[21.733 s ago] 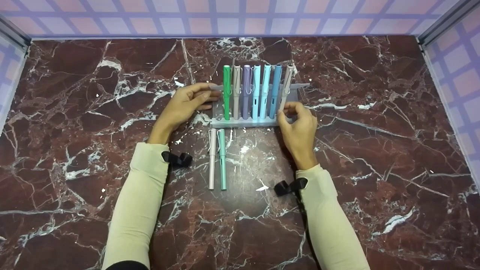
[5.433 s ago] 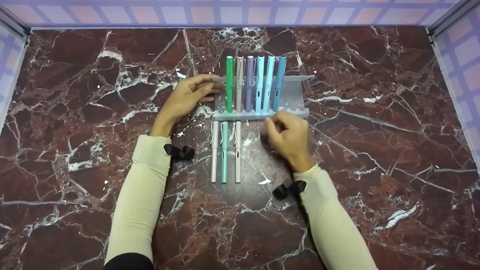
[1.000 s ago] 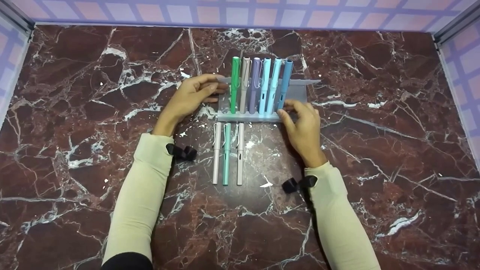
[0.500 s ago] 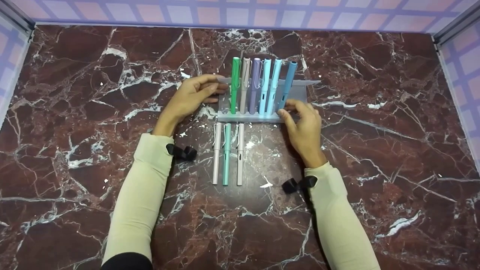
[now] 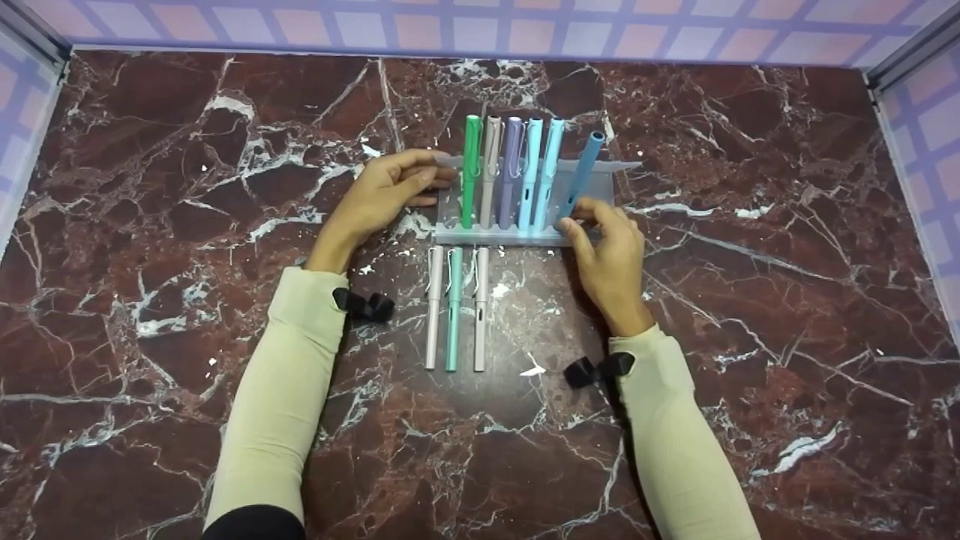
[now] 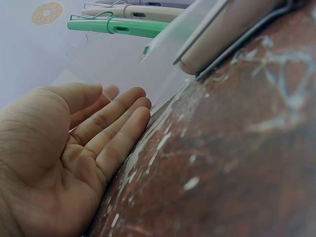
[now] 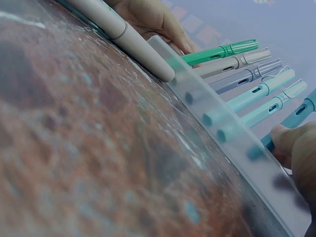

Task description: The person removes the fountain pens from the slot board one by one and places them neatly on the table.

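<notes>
In the head view, my right hand [image 5: 606, 251] pinches the lower end of a dark blue pen [image 5: 585, 169] between thumb and fingers. This pen tilts to the right, apart from the others in the clear plastic pen rack [image 5: 600, 187]. Still standing in the rack's slots are a green pen [image 5: 470, 172], a taupe pen [image 5: 490, 172], a purple pen [image 5: 510, 172] and two light blue pens [image 5: 530, 172]. My left hand [image 6: 89, 138] rests at the rack's left end, its fingers extended against the plastic in the left wrist view.
In front of the rack, a pale pink pen [image 5: 433, 307], a mint green pen [image 5: 453, 307] and a light greyish pen [image 5: 481, 307] lie side by side on the dark red marbled table [image 5: 750, 300]. A checked wall [image 5: 480, 28] stands behind.
A greyish pen moved from the rack's right end to the table row earlier. Over the last second, the dark blue pen has tipped rightward in my right hand. My left hand stays put.
</notes>
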The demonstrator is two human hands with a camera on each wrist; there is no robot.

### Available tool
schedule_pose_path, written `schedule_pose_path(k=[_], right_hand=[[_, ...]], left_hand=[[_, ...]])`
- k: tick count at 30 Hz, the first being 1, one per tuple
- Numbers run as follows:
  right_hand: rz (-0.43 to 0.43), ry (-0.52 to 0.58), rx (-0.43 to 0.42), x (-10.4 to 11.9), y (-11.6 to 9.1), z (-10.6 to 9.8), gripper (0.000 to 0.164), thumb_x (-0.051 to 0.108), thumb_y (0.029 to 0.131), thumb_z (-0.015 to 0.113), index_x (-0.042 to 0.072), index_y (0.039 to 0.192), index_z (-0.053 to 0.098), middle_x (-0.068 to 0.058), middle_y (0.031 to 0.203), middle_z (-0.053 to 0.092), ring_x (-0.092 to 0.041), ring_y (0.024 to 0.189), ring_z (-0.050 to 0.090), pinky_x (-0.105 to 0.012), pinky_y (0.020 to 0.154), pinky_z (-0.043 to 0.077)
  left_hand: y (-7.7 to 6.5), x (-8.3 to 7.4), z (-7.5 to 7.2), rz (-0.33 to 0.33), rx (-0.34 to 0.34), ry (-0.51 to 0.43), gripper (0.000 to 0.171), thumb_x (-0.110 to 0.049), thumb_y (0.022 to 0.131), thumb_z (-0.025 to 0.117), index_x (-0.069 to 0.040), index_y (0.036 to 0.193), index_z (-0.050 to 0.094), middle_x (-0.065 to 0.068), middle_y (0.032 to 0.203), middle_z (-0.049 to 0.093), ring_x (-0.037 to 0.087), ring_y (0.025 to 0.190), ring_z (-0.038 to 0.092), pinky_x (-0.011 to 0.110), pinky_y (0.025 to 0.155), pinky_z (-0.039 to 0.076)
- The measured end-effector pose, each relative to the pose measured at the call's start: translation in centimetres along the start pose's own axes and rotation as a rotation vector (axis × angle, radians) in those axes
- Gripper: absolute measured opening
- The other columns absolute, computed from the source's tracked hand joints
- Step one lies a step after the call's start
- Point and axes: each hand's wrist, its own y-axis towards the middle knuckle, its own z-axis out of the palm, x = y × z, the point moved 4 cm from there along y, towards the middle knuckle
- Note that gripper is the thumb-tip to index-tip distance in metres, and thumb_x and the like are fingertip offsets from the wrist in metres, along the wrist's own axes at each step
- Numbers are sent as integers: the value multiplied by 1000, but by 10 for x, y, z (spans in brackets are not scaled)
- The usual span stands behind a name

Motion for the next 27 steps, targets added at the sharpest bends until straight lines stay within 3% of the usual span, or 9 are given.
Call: schedule_pose_path(k=[27], right_hand=[[-30, 42, -31, 0, 0, -2, 23, 19, 88, 77, 0, 101, 70, -13, 92, 76, -30, 80, 67, -41, 74, 51]], left_hand=[[0, 0, 0, -6, -3, 6, 33, -9, 105, 49, -7, 136, 58, 17, 133, 63, 28, 121, 62, 35, 101, 56]])
